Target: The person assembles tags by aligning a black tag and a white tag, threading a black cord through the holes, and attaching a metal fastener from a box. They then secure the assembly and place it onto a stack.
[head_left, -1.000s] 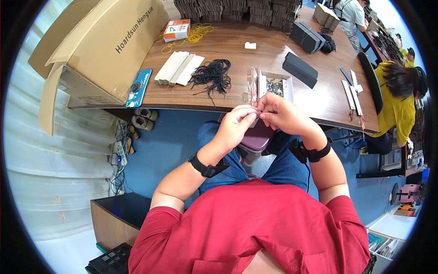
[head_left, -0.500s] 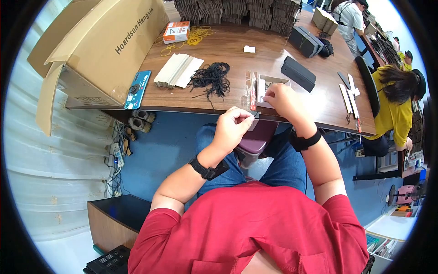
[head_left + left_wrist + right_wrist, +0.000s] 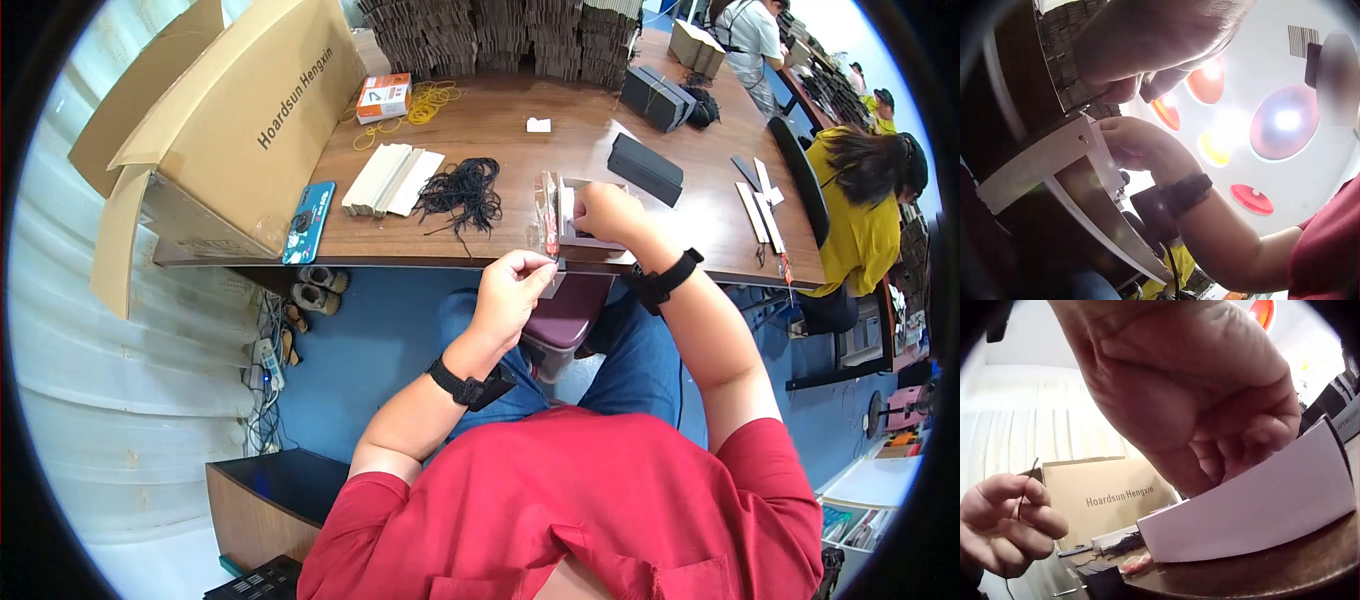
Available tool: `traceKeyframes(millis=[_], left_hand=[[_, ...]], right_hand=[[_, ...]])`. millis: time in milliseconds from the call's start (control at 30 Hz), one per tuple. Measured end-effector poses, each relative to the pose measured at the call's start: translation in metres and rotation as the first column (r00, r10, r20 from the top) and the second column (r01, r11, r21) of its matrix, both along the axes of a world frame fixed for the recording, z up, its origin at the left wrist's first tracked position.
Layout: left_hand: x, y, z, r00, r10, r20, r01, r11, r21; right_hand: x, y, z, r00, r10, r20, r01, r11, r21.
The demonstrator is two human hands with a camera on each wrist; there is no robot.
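Note:
My left hand [image 3: 508, 295] is held just off the front table edge. Between its thumb and forefinger it pinches a thin black cord [image 3: 1035, 465], whose end stands up above the fingers in the right wrist view. To its right, my right hand [image 3: 610, 212] reaches down into a small white box [image 3: 1254, 506] at the table edge, fingers curled. The box wall hides those fingertips, so I cannot tell whether they hold a piece. Left of the box lies a clear plastic packet [image 3: 549, 215] with red on it.
A tangle of black cords [image 3: 462, 195] and a stack of pale cards [image 3: 385, 180] lie to the left, before a large cardboard box [image 3: 300, 120]. A dark strip stack [image 3: 645, 170] lies behind the white box. Brown card stacks [image 3: 500, 40] line the back.
My two hands were together at first; the right hand then moved away to the white box and has gone down into it. The left hand stays near the table edge.

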State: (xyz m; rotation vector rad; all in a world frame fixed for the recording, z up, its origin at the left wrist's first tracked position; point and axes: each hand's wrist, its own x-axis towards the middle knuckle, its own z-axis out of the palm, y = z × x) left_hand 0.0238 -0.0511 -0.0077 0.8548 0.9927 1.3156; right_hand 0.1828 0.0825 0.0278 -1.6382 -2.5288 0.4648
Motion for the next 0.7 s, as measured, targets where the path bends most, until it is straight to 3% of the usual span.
traceKeyframes(millis=[133, 233, 267, 300, 367, 400, 500, 700], left_hand=[[-0.004, 0.001, -0.001, 0.996, 0.055, -0.063, -0.053, 0.998, 0.034], [-0.005, 0.005, -0.002, 0.984, 0.1, -0.144, -0.087, 0.992, 0.096], [-0.006, 0.007, -0.007, 0.976, 0.123, -0.182, -0.1, 0.986, 0.132], [-0.006, 0.007, -0.01, 0.965, 0.145, -0.22, -0.11, 0.98, 0.165], [-0.006, 0.008, -0.012, 0.918, 0.218, -0.331, -0.109, 0.942, 0.317], [-0.006, 0.008, -0.01, 0.888, 0.258, -0.38, -0.097, 0.915, 0.393], [-0.002, 0.001, 0.005, 0.856, 0.262, -0.446, -0.085, 0.922, 0.377], [0.0, -0.002, 0.011, 0.861, 0.257, -0.439, -0.075, 0.918, 0.39]], right_hand=[[0.01, -0.008, -0.01, 0.949, 0.031, -0.313, 0.04, 0.975, 0.218], [0.009, -0.044, 0.013, 0.795, -0.048, -0.605, 0.079, 0.997, 0.025], [0.007, -0.056, 0.015, 0.64, -0.217, -0.737, -0.023, 0.954, -0.3], [0.007, -0.067, 0.017, 0.559, -0.276, -0.782, -0.082, 0.92, -0.383], [0.008, -0.083, 0.016, 0.385, -0.416, -0.824, -0.221, 0.825, -0.52], [0.011, -0.084, 0.012, 0.373, -0.424, -0.825, -0.268, 0.802, -0.533], [0.012, -0.091, 0.012, 0.307, -0.502, -0.809, -0.313, 0.749, -0.584], [0.009, -0.095, 0.017, 0.28, -0.517, -0.809, -0.353, 0.728, -0.588]])
